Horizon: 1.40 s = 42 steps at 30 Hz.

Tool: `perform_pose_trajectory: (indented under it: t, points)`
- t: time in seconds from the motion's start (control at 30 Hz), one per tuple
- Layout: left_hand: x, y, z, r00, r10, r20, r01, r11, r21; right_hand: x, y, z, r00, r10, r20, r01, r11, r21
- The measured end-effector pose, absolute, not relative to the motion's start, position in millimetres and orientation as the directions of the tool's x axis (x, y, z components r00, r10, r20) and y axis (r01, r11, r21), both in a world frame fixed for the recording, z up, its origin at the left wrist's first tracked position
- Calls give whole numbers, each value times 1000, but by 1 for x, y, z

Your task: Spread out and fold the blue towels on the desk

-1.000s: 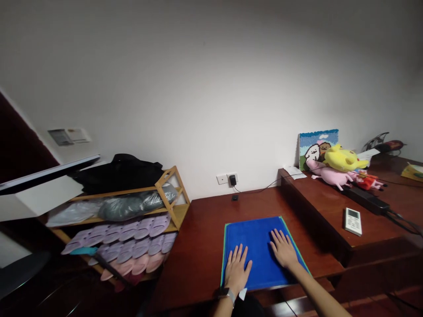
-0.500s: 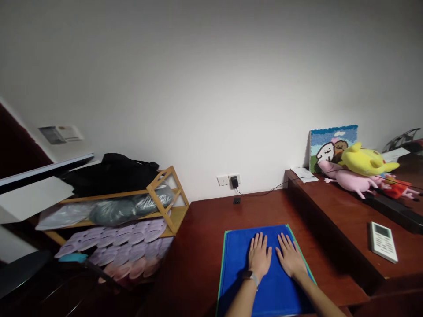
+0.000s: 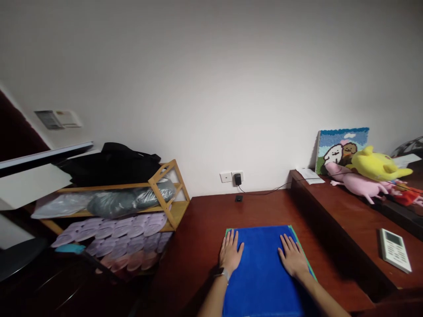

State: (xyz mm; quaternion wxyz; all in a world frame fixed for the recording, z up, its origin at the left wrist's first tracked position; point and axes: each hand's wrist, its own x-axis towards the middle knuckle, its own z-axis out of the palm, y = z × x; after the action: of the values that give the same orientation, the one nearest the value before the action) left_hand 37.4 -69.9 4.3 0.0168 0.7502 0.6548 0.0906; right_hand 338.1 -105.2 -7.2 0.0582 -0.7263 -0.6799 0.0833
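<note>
A blue cloth (image 3: 256,273) lies flat on the reddish-brown desk, with a green edge showing along its right side and at its top corners. My left hand (image 3: 231,254) rests palm down at the cloth's left edge, its fingers stretched out and a watch on the wrist. On the right part of the cloth lies my right hand (image 3: 292,259), also flat with the fingers a little apart. Neither hand holds anything. What lies under the cloth, apart from the green edge, is hidden.
A raised desk section (image 3: 343,211) to the right bears a white remote control (image 3: 395,250), plush toys (image 3: 358,182) and a dog picture (image 3: 343,147). Left of the desk (image 3: 185,246) stands a wooden rack (image 3: 178,213) with purple slippers (image 3: 132,224). A black plug (image 3: 237,178) sits in the wall socket.
My left hand has slid left across the cloth to its left edge, where the green strip is now mostly covered. The right hand stays near the right side. The view has shifted slightly.
</note>
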Motion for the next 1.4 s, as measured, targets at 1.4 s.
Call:
perform_pose_trajectory:
  t: [1.4]
  points:
    - [97,-167,24,364,907,214,884,-408,227,357,-181,-27,32,993,116,973,-4,-231]
